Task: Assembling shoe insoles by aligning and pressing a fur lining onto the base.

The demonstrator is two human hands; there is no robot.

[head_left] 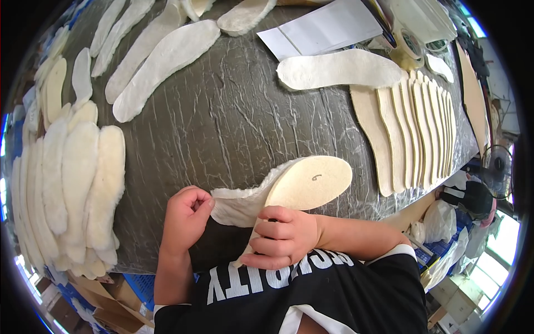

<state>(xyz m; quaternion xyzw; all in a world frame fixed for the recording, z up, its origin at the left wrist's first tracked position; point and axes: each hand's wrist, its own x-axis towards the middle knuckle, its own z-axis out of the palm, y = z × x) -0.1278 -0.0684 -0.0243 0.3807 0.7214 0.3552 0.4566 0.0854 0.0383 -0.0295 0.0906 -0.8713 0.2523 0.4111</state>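
Note:
My right hand (283,236) is closed around the narrow part of a cream felt insole (311,181). The wide end of this insole points up and right, with a small handwritten mark on it. Behind it, partly covered, is a white fleece insole (239,206) with a fuzzy edge. At the left end of the fleece piece, my left hand (188,217) is closed, thumb and forefinger pinching its edge. The right fingers hide the middle of the felt insole; its lower tip shows beneath them, against my shirt.
Fluffy insoles (105,183) are piled at the left. Overlapping felt insoles (389,139) fan out at the right, with a white insole (339,69) lying across their top. More fleece pieces (167,67), white paper (322,28) and a tape roll (410,47) lie at the far side.

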